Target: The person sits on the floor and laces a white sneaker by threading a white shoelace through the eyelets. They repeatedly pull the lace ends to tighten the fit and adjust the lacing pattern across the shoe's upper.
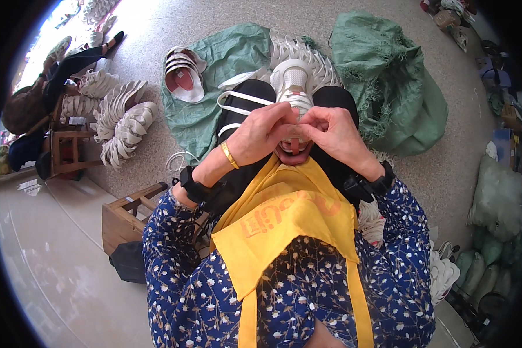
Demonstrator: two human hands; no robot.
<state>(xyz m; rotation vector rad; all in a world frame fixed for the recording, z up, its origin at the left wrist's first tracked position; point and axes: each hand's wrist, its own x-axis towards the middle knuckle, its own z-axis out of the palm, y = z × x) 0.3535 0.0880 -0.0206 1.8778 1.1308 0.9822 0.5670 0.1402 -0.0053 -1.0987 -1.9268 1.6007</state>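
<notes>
A white sneaker (294, 78) with a pinkish lining lies between my knees, its toe pointing away and its heel toward me. Over its laced upper, my left hand (265, 132) and my right hand (334, 134) meet with fingertips pinched almost together. A white shoelace (238, 103) loops out leftward over my dark trouser leg and runs in to my left hand. Whatever sits between my right thumb and forefinger is too small to make out. A reddish tab (295, 145) shows at the sneaker's opening, just below my fingers.
Green sacking (226, 46) lies ahead, bearing nested shoe uppers (184, 78). More white uppers (124, 122) are piled left, near another person (46, 87). A bunched green sack (383, 81) sits ahead right. A wooden stool (127, 214) stands by my left elbow.
</notes>
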